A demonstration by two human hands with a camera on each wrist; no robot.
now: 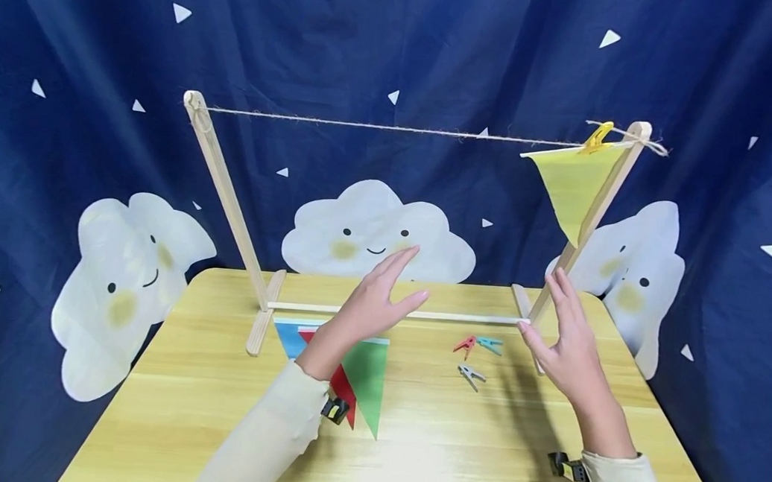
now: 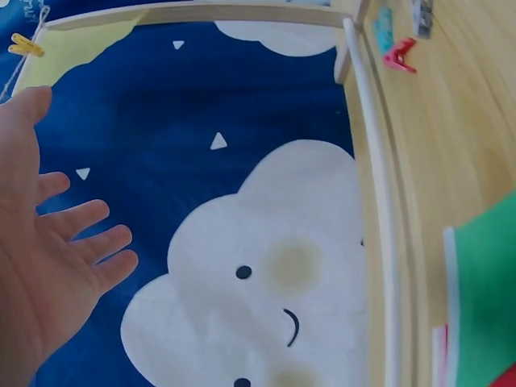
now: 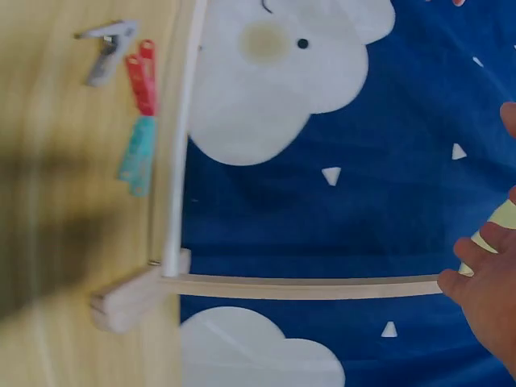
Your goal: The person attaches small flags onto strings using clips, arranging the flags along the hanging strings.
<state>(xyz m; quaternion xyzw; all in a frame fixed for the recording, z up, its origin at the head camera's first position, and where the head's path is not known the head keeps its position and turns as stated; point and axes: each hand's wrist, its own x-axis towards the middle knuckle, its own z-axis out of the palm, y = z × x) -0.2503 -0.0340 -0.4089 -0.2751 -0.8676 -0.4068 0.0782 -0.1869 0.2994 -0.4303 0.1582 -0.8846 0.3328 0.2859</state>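
Note:
My left hand (image 1: 369,305) is raised over the table with its fingers straight and nothing in it; the left wrist view shows its spread fingers. Fingers extended, my right hand (image 1: 572,352) is held up near the frame's right post, and it is empty too. A yellow pennant (image 1: 573,185) hangs at the right end of the string (image 1: 367,125), with a yellow clothespin (image 1: 596,138) on its top edge. Green (image 1: 370,374), red (image 1: 345,391) and blue (image 1: 288,337) pennants lie overlapping on the table, partly behind my left forearm. Red (image 1: 466,344), teal (image 1: 490,345) and grey (image 1: 471,375) clothespins lie between the hands.
A wooden frame stands on the table (image 1: 165,420), with a left post (image 1: 224,192), a right post (image 1: 605,200) and a white lower bar (image 1: 461,318). Behind it hangs a dark blue curtain (image 1: 400,40) printed with clouds and triangles.

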